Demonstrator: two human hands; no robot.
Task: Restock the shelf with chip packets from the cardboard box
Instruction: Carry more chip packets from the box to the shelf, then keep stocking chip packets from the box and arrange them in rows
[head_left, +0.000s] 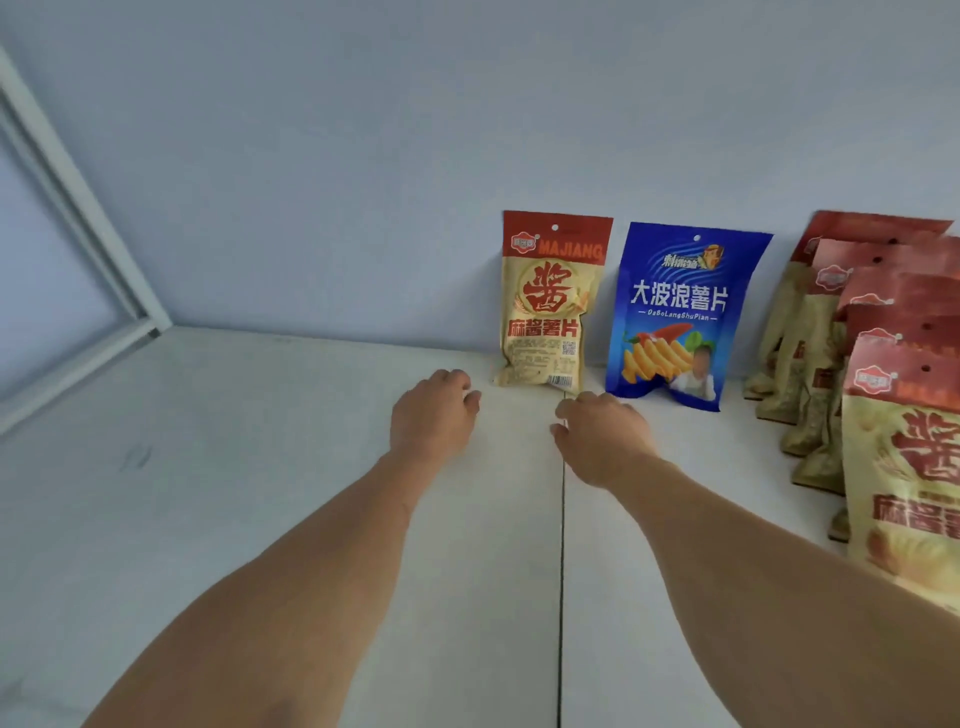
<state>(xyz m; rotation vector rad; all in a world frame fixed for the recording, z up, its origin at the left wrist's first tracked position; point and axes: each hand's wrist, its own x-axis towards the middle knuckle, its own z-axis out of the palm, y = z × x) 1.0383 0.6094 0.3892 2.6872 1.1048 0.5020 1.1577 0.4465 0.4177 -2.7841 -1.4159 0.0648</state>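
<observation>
A red-and-tan chip packet leans upright against the back wall of the white shelf. A blue chip packet stands right beside it. My left hand hovers just in front and to the left of the red-and-tan packet, fingers curled, holding nothing. My right hand is in front of the gap between the two packets, fingers loosely curled and apart, with nothing in it. Neither hand touches a packet. The cardboard box is out of view.
A row of several red-and-tan packets stands one behind another along the right side, running toward me. A seam splits the shelf board down the middle. A white frame post rises at the left.
</observation>
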